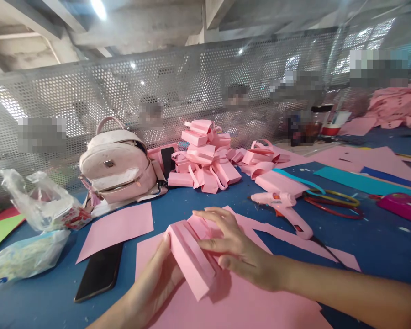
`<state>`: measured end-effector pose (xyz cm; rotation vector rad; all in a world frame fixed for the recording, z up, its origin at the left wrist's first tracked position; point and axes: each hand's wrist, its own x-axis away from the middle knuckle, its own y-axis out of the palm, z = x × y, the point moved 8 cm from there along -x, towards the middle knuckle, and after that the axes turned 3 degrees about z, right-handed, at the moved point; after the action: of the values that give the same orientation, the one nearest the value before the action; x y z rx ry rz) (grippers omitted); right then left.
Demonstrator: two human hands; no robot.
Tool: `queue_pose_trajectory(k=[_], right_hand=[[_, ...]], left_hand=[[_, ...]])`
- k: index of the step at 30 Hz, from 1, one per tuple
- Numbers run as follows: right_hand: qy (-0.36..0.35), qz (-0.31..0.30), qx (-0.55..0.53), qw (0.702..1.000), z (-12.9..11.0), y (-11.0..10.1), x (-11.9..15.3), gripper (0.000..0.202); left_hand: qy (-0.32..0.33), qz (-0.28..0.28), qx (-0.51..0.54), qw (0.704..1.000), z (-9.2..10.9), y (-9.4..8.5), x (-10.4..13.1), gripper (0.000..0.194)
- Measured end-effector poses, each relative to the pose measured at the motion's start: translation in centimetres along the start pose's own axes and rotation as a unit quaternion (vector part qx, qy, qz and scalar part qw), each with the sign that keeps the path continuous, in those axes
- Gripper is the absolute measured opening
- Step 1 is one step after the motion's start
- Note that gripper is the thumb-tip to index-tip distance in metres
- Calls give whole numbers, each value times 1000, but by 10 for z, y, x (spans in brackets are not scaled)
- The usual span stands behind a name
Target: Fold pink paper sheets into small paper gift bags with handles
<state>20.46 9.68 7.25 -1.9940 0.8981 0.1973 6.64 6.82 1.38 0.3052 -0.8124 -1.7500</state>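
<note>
The left grip point(162, 269) is closed around a pale-pink, folded-paper box-like piece point(192, 265), its thumb along the near upper edge and its other fingers partly hidden behind. The right grip point(245, 251) has its fingers spread over the piece's other side, fingertips touching the paper; I cannot tell whether it pinches any fold. The piece is tilted between the two grips, above large flat pink paper sheets point(267, 306) on the blue-topped bench point(380, 246).

Beyond the right grip, to its right, lies a pink plastic glue gun point(291, 208) with a dark cord, its handle near a cut pink paper strip. Straight ahead of both grips, well apart, rises a heap of folded pink paper pieces point(205, 157). Left of the left grip lies a black smartphone point(99, 276), partly under a pink paper rectangle point(118, 230); farther off in that direction stands a pale-pink backpack point(118, 160)
</note>
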Motion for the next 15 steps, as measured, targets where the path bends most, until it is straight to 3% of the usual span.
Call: queue_pose_trajectory(k=[8,15], right_hand=[[-11,-15,70,997,-3,1,-5,55],[2,-60,1,998,-6,5,-5,59]], left_hand=[[1,-41,58,997,-12,18,-9,52],[-8,-92,84,992,-17,31,-11,51]])
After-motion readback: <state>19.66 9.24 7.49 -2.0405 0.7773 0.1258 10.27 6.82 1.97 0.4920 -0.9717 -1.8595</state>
